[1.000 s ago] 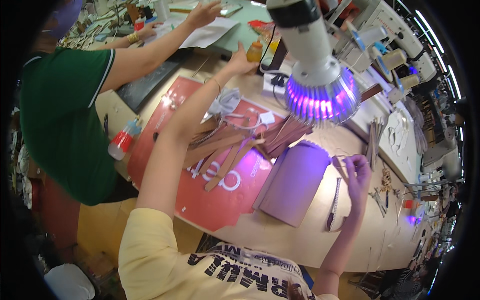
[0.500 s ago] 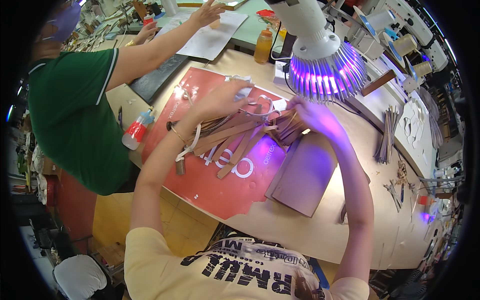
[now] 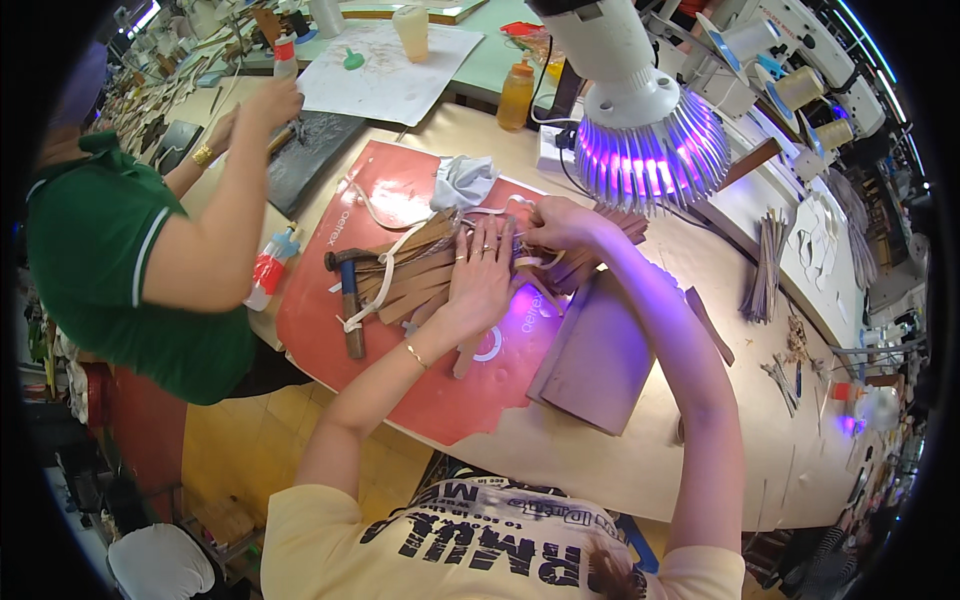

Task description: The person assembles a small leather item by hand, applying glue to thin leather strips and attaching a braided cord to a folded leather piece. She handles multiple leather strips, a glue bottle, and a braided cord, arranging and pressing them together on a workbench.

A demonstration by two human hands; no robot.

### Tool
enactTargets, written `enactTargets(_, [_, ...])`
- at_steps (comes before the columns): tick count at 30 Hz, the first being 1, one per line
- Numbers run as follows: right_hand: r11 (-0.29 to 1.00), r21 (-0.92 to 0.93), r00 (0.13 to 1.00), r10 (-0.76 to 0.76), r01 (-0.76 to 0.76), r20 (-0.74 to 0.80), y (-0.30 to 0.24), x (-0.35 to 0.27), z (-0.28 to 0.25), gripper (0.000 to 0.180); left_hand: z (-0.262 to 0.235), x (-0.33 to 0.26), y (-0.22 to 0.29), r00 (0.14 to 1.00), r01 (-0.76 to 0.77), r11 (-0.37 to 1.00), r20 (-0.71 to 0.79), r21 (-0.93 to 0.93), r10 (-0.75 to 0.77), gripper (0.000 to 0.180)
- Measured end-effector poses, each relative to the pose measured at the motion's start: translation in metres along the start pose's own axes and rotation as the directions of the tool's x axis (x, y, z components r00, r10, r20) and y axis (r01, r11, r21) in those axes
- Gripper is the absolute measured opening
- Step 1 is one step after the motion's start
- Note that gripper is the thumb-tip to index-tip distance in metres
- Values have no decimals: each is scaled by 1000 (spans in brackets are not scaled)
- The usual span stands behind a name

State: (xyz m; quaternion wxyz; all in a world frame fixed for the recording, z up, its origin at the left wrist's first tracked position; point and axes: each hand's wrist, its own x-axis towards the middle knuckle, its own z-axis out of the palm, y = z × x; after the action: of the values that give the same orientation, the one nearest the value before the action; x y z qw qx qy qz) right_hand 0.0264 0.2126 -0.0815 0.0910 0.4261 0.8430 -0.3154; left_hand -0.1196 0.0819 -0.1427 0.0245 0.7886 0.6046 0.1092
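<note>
Both hands have closed in on the pile of flat brown leather strips (image 3: 420,275) on the red mat (image 3: 400,390), strips' long axes running left-to-right: left hand (image 3: 480,275) pressing flat, right hand (image 3: 555,225) pinching their right ends.

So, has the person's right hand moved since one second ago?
Yes. The right hand went from the table's right part, beyond the grey board, across to the strips on the red mat, under the lamp.
</note>
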Motion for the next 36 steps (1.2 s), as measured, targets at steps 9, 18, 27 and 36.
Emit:
enactTargets(9, [364, 921, 950, 215, 135, -224, 1, -89, -28, 29, -14, 1, 4, 1000, 9, 993, 17, -118, -7, 92])
enactTargets(18, [775, 624, 788, 441, -94, -429, 98, -198, -49, 29, -26, 5, 6, 970, -213, 844, -213, -493, 121, 28])
enactTargets(27, [893, 88, 665, 391, -442, -636, 182, -212, -90, 48, -95, -7, 18, 954, -137, 709, -284, -691, -93, 15])
enactTargets(36, [884, 467, 549, 378, 27, -746, 208, -195, -191, 52, -134, -22, 41, 986, -69, 366, -119, -928, -117, 8])
